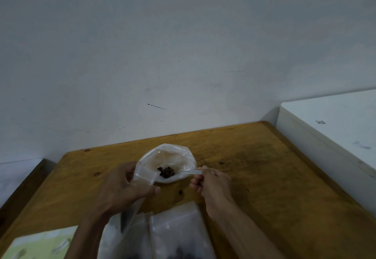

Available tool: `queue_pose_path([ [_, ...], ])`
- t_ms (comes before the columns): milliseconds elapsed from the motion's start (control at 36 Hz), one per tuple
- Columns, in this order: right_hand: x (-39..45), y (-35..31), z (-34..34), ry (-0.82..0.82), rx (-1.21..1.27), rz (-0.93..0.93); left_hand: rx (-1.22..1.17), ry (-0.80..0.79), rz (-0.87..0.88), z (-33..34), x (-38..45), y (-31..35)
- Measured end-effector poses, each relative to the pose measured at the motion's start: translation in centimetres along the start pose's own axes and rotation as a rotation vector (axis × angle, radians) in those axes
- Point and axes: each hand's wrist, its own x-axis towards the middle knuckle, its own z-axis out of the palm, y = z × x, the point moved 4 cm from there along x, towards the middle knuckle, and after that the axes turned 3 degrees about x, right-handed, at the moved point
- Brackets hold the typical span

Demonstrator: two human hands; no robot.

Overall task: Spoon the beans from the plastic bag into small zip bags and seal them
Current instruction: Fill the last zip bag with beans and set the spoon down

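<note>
Head view, forward-down, close over table

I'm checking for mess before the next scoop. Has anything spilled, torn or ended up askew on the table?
Nothing stands out. The beans sit inside the open plastic bag, none visible on the wooden table. The left hand holds a small zip bag; the right hand holds the clear spoon.

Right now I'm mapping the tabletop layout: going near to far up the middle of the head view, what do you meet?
Clear zip bags lying flat at the near edge → open clear plastic bag holding dark brown beans → bare far part of the brown wooden table → pale grey wall.
</note>
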Motion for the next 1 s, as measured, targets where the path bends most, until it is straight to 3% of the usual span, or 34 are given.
queue_pose_path([
  [472,0.3,0.5,-0.11,-0.005,0.046,0.059,-0.016,-0.003,0.008,0.13,0.05,-0.18],
  [1000,0.26,-0.13,-0.3,-0.065,-0.076,-0.049,0.005,0.024,0.04,0.18,0.23,-0.46],
])
